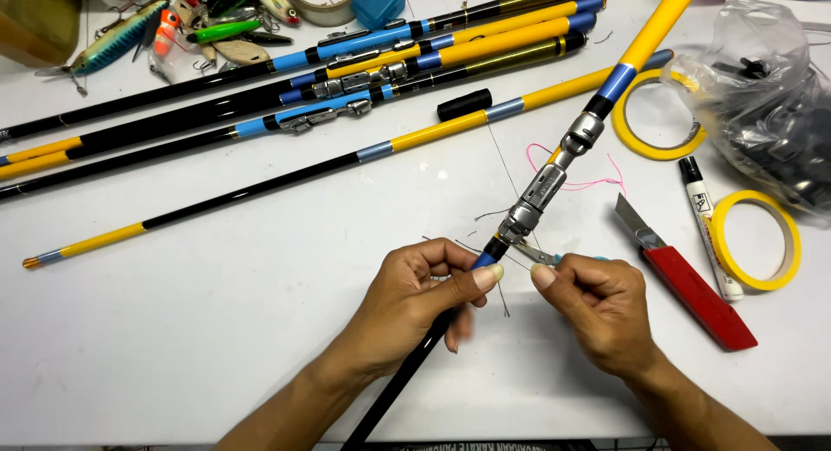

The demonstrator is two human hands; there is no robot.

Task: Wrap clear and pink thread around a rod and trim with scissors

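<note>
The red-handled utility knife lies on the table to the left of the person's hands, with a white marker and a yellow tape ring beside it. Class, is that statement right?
Not quite. The head view shows the red-handled utility knife lying to the right of the right hand, not the left. The rest holds: the white marker and a yellow tape ring lie beside it on the table.

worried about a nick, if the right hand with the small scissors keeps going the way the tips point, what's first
The right hand aims the small scissors up-left; they'd likely first meet the fishing rod at its metal reel seat, seemingly almost touching already, though depth is unclear.
</note>
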